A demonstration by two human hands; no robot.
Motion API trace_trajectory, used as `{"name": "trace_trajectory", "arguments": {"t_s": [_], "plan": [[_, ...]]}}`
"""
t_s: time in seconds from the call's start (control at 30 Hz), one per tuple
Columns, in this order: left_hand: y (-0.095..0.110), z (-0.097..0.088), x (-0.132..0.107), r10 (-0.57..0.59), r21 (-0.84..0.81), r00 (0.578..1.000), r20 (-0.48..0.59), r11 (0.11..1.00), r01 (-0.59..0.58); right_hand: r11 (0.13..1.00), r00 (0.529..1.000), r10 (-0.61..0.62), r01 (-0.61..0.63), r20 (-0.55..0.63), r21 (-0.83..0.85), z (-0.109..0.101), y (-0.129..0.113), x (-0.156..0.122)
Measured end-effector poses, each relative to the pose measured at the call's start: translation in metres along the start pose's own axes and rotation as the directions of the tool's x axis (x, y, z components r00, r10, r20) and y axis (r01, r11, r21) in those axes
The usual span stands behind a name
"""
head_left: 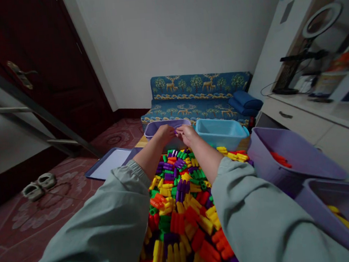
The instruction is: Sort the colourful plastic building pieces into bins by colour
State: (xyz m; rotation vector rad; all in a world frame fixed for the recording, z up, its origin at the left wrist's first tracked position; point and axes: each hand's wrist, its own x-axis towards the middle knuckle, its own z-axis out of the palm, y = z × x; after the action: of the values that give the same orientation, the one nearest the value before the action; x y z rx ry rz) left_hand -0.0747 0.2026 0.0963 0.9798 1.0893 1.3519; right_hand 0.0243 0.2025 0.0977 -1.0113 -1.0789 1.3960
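Note:
My left hand and my right hand meet over the far end of a big heap of plastic peg blocks in red, yellow, green, purple and orange. The fingers of both hands are pinched together round a small purple piece held between them. Just behind the hands stands a purple bin. Both arms wear pale grey-green sleeves.
A light blue bin sits right of the hands. Purple bins hold orange blocks and yellow blocks at the right. A flat lid lies on the floor at left, slippers farther left. A patterned blue sofa stands behind.

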Motion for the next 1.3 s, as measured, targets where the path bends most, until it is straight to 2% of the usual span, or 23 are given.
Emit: {"name": "trace_trajectory", "arguments": {"t_s": [0.07,0.17,0.23,0.33,0.43,0.5,0.6,0.7,0.83,1.0,1.07,1.2,1.3], "plan": [[-0.003,-0.008,-0.006,0.02,0.196,1.0,-0.02,0.981,-0.016,1.0,1.0,0.01,-0.01,0.006,0.018,-0.006,0.003,-0.009],[-0.002,-0.022,-0.022,0.054,0.521,0.998,-0.01,0.853,-0.041,1.0,0.999,0.023,-0.023,0.034,0.004,-0.021,0.01,-0.029],[-0.001,-0.033,-0.035,0.058,0.71,0.998,0.038,0.701,-0.067,0.999,0.998,0.03,-0.028,0.055,-0.036,-0.035,0.016,-0.047],[-0.003,-0.047,-0.056,0.001,0.899,0.99,0.144,0.419,-0.131,0.988,0.998,0.035,-0.026,0.051,-0.155,-0.06,0.027,-0.077],[-0.015,-0.054,-0.075,-0.083,0.969,0.974,0.211,0.152,-0.197,0.962,0.999,0.031,-0.021,0.031,-0.273,-0.084,0.035,-0.108],[-0.027,-0.055,-0.087,-0.123,0.973,0.966,0.229,0.012,-0.229,0.941,1.0,0.008,0.001,0.026,-0.338,-0.099,0.038,-0.128],[-0.044,-0.05,-0.1,-0.148,0.957,0.96,0.239,-0.129,-0.258,0.891,0.997,-0.057,0.078,0.061,-0.448,-0.115,0.043,-0.15],[-0.056,-0.042,-0.108,-0.125,0.946,0.965,0.229,-0.203,-0.251,0.87,0.993,-0.105,0.114,0.045,-0.48,-0.127,0.049,-0.163],[-0.06,-0.034,-0.112,-0.084,0.948,0.973,0.214,-0.222,-0.227,0.845,0.985,-0.17,0.142,-0.008,-0.516,-0.136,0.06,-0.171],[-0.058,-0.024,-0.116,-0.066,0.962,0.971,0.229,-0.135,-0.236,0.814,0.978,-0.207,0.162,-0.018,-0.558,-0.146,0.068,-0.174],[-0.056,-0.016,-0.119,-0.041,0.971,0.973,0.226,-0.067,-0.229,0.794,0.979,-0.202,0.157,-0.012,-0.587,-0.15,0.066,-0.174],[-0.06,0.008,-0.129,0.024,0.966,0.974,0.225,0.121,-0.227,0.726,0.974,-0.225,0.156,-0.016,-0.669,-0.158,0.06,-0.176],[-0.078,0.022,-0.137,0.06,0.922,0.984,0.17,0.343,-0.181,0.653,0.979,-0.202,0.131,-0.005,-0.746,-0.164,0.056,-0.178]]}}
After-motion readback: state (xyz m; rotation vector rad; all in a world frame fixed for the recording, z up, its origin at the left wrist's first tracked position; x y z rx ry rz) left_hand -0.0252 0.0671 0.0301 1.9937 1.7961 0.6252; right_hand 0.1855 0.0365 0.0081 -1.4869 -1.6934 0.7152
